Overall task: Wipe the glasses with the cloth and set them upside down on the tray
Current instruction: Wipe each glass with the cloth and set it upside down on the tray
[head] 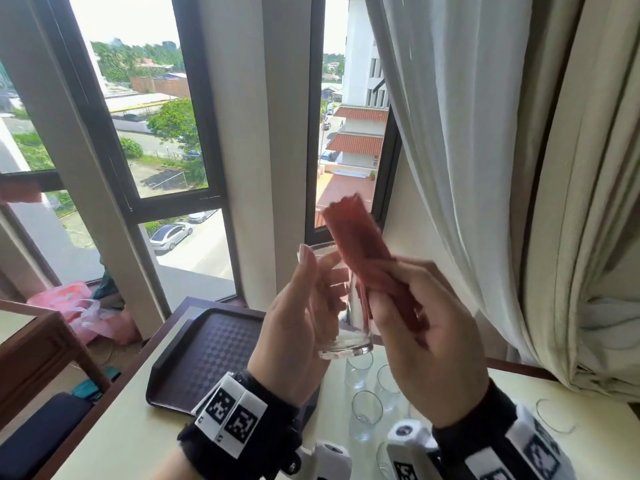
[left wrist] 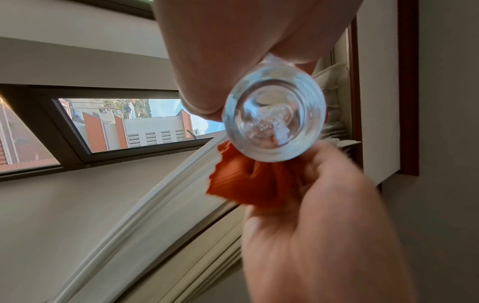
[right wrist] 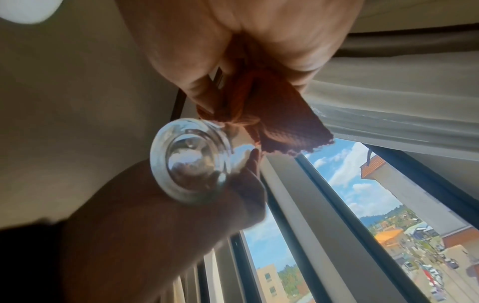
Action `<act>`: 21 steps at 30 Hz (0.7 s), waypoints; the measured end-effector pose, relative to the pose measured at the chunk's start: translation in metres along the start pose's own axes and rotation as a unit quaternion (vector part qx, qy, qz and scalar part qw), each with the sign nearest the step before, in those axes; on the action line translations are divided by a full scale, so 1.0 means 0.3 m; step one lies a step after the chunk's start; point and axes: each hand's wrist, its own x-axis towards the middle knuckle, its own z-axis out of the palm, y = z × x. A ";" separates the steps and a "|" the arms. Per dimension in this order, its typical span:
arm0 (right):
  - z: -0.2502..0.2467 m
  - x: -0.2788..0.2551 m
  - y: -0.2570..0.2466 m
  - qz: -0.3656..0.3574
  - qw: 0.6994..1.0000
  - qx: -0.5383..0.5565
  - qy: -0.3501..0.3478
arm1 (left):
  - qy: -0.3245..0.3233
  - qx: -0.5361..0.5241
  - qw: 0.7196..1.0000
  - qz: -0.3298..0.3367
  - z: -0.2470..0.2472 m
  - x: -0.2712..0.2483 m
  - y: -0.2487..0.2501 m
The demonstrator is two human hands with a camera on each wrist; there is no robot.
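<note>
Head view first: the left hand wraps its fingers round a clear, thick-based drinking glass, held upright in the air, while the right hand clutches a folded red ribbed cloth pressed against the glass's right side. Below the left wrist lies a dark brown checker-textured plastic tray, bare where visible; under both wrists more clear tumblers wait unwiped.

Left wrist view: the glass base faces the camera, gripped from above, the cloth bunched just beneath it.

Right wrist view: cloth touches the glass near its base.

Judged risk: the smooth wall could twist or slip from a one-handed hold under hard rubbing, dropping onto the tumblers below.
</note>
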 end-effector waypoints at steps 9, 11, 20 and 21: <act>0.022 -0.106 -0.028 -0.109 0.993 0.020 -0.030 | 0.069 0.020 0.997 -0.014 -0.046 -0.003 0.005; 0.013 -0.135 -0.021 -0.078 0.995 0.054 -0.019 | 0.020 -0.007 0.999 -0.029 -0.038 0.019 0.031; 0.010 0.002 -0.058 -0.042 0.999 0.011 0.013 | 0.024 0.011 0.999 0.039 0.014 -0.021 0.015; 0.012 -0.004 -0.068 -0.060 0.998 0.024 0.011 | 0.029 0.013 0.999 0.043 0.012 -0.025 0.017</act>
